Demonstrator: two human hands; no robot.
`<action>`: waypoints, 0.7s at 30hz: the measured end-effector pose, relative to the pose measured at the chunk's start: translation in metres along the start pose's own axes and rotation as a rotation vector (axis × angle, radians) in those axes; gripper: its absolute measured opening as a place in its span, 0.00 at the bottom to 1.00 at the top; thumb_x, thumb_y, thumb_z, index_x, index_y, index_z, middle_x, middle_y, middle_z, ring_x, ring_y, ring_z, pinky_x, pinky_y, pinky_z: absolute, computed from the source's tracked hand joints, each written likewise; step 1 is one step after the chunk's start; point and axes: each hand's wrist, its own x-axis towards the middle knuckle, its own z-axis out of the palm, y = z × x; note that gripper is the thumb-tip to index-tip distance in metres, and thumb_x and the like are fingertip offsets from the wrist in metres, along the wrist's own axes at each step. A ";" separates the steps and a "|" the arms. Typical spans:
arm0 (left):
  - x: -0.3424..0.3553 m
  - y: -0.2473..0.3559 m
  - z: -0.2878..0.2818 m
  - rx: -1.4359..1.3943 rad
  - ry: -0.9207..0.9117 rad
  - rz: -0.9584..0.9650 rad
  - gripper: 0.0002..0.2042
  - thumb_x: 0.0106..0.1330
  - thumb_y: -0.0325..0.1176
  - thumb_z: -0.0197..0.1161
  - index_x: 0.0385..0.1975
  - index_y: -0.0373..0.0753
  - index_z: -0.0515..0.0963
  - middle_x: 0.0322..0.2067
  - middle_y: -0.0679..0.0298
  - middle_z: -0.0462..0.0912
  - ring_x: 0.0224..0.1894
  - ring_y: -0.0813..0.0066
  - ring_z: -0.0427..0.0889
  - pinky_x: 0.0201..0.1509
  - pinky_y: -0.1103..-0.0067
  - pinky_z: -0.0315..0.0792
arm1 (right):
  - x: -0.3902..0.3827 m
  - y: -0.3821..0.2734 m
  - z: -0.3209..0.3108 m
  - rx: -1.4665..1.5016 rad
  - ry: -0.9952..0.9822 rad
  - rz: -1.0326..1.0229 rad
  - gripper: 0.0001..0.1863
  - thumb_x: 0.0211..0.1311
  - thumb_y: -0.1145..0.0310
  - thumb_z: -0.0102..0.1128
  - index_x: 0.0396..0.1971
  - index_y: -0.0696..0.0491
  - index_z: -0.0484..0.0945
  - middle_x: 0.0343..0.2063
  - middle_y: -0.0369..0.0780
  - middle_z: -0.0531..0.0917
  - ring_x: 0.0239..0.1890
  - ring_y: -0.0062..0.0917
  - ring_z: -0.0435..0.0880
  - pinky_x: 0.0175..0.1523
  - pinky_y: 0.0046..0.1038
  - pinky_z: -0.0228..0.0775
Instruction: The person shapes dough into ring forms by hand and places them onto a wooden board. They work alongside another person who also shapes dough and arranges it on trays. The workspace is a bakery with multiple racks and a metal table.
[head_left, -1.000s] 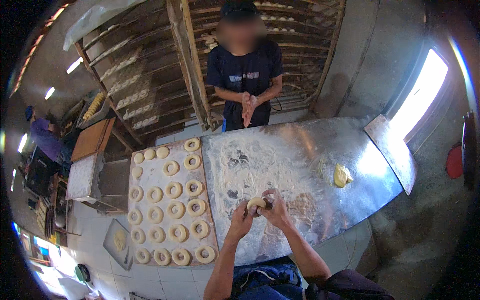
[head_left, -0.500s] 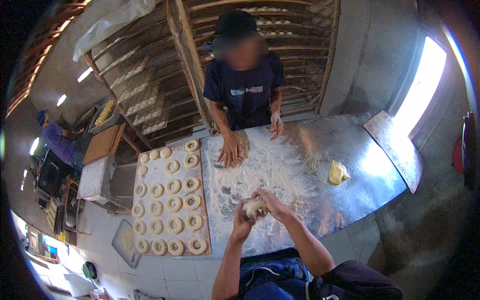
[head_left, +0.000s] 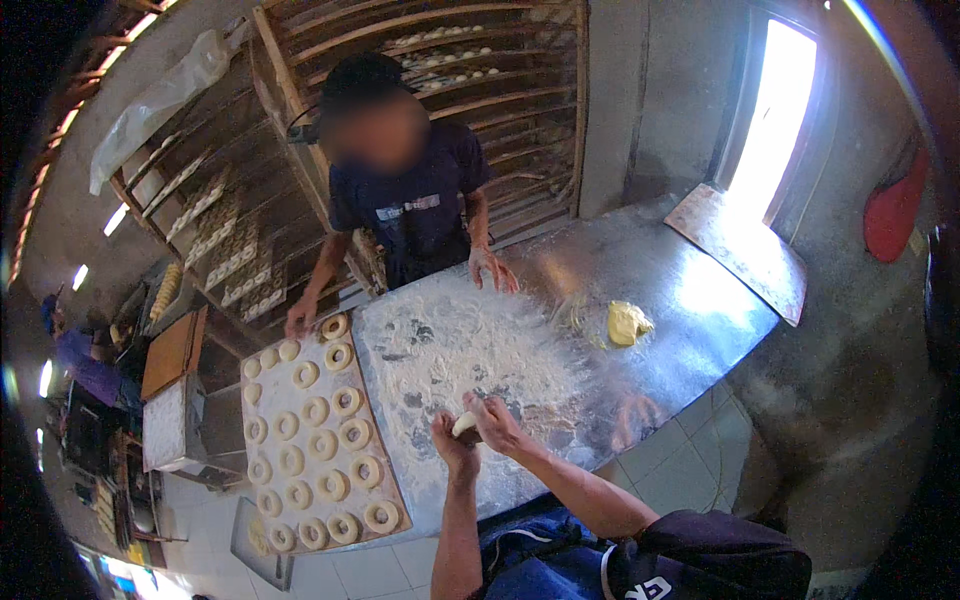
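A person in dark clothing stands at the near side of a long, shiny metal worktable [head_left: 690,290] whose middle is thickly dusted with white flour [head_left: 470,350]. Both of the person's bare forearms reach up from the lower edge of the view and meet over the near, floured part of the table. The left hand [head_left: 452,447] and the right hand [head_left: 497,422] are pressed close together, fingers curled around a small pale piece of raw dough [head_left: 465,425] held between them just above the table surface. Only a sliver of the dough shows between the two hands.

To the left of the hands, touching the table's edge, lies a flat rectangular tray [head_left: 258,470] filled with rows of pale, ring-shaped dough pieces [head_left: 348,402], each with a hole in the middle. Well apart from the hands, towards the right on the bare metal, sits a yellowish lump of dough [head_left: 627,322].

On the far side of the table stands a second person in a dark short-sleeved shirt [head_left: 415,200], one hand resting on the top end of the tray, the other resting on the floured surface. Behind that person rise wooden racks [head_left: 470,80] with slatted shelves carrying more small pale pieces.
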 end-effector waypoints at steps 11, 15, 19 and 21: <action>0.002 0.028 -0.018 0.455 -0.080 0.143 0.19 0.76 0.49 0.49 0.24 0.46 0.64 0.23 0.72 0.66 0.28 0.80 0.71 0.31 0.77 0.67 | -0.005 -0.002 0.021 -0.339 -0.093 -0.111 0.30 0.73 0.49 0.50 0.24 0.64 0.78 0.20 0.55 0.76 0.22 0.43 0.76 0.31 0.43 0.68; 0.010 0.023 -0.039 -0.157 -0.037 0.026 0.18 0.76 0.45 0.49 0.26 0.40 0.68 0.23 0.69 0.68 0.27 0.74 0.72 0.30 0.72 0.69 | 0.001 0.014 0.032 -0.106 -0.122 -0.062 0.29 0.74 0.46 0.51 0.29 0.61 0.80 0.24 0.43 0.81 0.28 0.25 0.78 0.35 0.34 0.72; 0.017 0.031 -0.058 0.613 -0.085 0.249 0.21 0.78 0.50 0.46 0.23 0.44 0.66 0.20 0.68 0.68 0.20 0.72 0.71 0.23 0.70 0.64 | 0.001 0.005 0.046 -0.317 -0.242 0.239 0.35 0.72 0.38 0.52 0.39 0.63 0.78 0.30 0.43 0.83 0.30 0.24 0.78 0.40 0.31 0.73; 0.020 0.036 -0.065 0.253 -0.084 0.204 0.24 0.78 0.53 0.42 0.24 0.42 0.67 0.18 0.65 0.70 0.19 0.69 0.72 0.20 0.67 0.63 | 0.000 -0.005 0.057 -0.291 -0.163 0.179 0.38 0.70 0.35 0.52 0.38 0.65 0.79 0.30 0.44 0.83 0.32 0.24 0.79 0.41 0.32 0.74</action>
